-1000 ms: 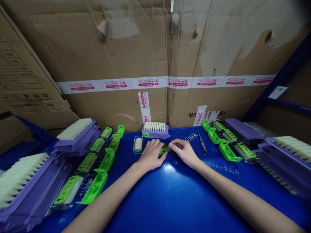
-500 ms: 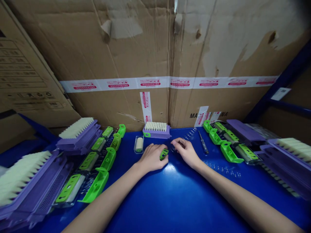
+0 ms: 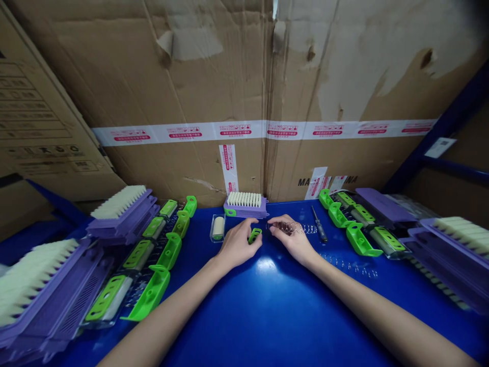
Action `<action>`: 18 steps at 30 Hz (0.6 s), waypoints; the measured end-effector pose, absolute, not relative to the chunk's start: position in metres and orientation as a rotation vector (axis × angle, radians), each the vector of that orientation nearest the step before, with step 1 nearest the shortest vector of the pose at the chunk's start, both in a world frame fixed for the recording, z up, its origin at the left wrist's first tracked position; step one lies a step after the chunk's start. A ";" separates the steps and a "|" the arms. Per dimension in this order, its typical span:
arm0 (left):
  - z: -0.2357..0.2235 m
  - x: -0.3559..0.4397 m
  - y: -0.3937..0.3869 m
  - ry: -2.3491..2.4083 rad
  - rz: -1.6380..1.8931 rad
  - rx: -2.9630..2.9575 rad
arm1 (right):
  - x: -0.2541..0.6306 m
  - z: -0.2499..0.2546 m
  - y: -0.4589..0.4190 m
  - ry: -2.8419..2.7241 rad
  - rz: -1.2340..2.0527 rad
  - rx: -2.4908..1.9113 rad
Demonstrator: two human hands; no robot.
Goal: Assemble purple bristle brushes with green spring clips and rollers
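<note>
Our half-curled left hand holds a green part; at its three o'clock, our nearly closed right hand pinches a spring, a screwdriver at two o'clock.

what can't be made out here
Head view:
Small green plastic piece: partly hidden by the left hand.
Thin coiled metal spring: whether the right hand grips it is too fine to tell.
White-bristled purple plastic brush, far left: cut off by the picture edge.
Pink lettering on white tape: too small.
</note>
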State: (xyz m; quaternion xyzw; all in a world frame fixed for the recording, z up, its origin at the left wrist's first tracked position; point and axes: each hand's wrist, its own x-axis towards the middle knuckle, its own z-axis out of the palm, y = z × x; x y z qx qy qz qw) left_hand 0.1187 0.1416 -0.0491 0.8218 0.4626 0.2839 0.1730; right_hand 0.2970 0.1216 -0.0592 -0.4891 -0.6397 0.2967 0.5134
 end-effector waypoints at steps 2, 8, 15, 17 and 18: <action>-0.050 0.121 0.144 1.322 0.870 2.193 | 0.298 -0.060 0.122 -1.550 0.689 -1.180; -0.052 0.125 0.150 1.167 1.025 1.712 | 0.296 -0.057 0.121 -1.535 0.774 -1.143; -0.044 0.125 0.156 1.139 1.178 1.397 | 0.293 -0.056 0.120 -1.461 0.932 -1.087; -0.043 0.127 0.156 1.150 1.170 1.397 | 0.293 -0.055 0.119 -1.453 0.953 -1.073; -0.043 0.128 0.156 1.153 1.166 1.398 | 0.293 -0.055 0.119 -1.452 0.958 -1.068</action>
